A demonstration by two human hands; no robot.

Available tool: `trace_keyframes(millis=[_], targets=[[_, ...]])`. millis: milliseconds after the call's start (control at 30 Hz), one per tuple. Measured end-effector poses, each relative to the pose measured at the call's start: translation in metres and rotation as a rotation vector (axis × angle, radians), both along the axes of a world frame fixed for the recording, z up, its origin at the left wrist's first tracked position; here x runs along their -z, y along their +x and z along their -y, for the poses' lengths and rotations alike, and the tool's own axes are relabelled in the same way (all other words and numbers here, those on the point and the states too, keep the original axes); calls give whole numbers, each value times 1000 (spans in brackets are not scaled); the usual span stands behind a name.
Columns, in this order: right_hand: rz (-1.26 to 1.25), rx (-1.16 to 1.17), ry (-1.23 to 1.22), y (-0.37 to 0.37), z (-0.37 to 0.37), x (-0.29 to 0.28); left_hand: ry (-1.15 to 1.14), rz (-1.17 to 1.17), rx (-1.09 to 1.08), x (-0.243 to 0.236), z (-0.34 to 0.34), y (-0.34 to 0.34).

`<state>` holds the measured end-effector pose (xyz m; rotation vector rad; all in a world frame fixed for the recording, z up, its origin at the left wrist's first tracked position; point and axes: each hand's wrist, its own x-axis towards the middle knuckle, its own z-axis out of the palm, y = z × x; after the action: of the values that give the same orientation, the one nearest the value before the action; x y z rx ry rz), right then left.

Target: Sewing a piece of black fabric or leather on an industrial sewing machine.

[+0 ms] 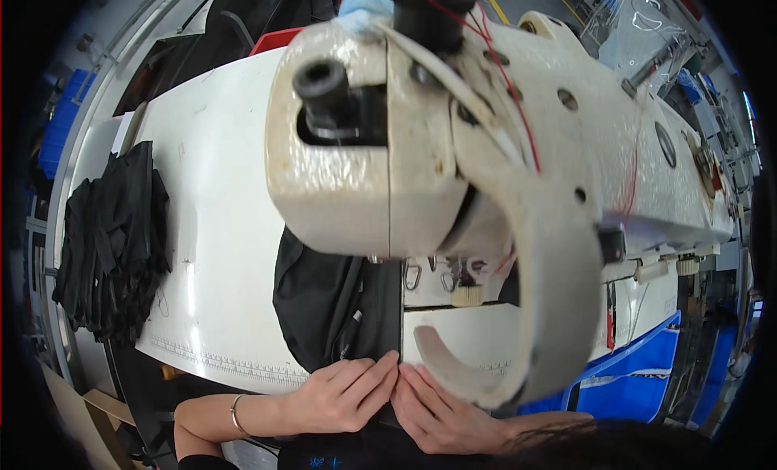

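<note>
A piece of black fabric (pixel 320 308) lies on the white sewing table, its far part hidden under the head of a large cream sewing machine (pixel 340 195). My left hand (pixel 348 393) is closed on the fabric's near edge, fingertips pinched together. Right beside it, my right hand (pixel 445 413) pinches the same edge; the two sets of fingertips almost touch. Both hands are at the table's front edge, left of the machine's curved cream guard (pixel 558 300). The needle area is mostly hidden behind the machine head.
A thick pile of black fabric pieces (pixel 113 243) rests on the table's left side. Red thread (pixel 526 130) runs down over the machine. A blue bin (pixel 635 373) stands below the table at the right. A printed ruler scale (pixel 218 359) follows the front edge.
</note>
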<state>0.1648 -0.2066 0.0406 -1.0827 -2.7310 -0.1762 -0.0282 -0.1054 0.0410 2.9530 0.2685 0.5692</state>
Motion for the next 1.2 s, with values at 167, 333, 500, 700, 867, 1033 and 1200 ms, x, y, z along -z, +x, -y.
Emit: trace_keyframes(millis=[167,333,500,700,867,1033,1200], targets=[[51,6,25,9,-29,7,-109,39,1,2,-36,14],[23,15,127,24,-71,10,-46,118,-48,4,-66,24],[712,-220,427,42,-92,18,-282,108,-95,13,-88,27],[-393,116,26,30,-103,56,-460,295,-137,30,-108,25],[-452,165,9,40,-97,57,-688,345,-186,53,-99,25],[-435,15,92,41,-98,51,-1572,677,-458,44,-90,23],[-372,-15,184,43,-100,58,-906,587,-244,27,-95,35]])
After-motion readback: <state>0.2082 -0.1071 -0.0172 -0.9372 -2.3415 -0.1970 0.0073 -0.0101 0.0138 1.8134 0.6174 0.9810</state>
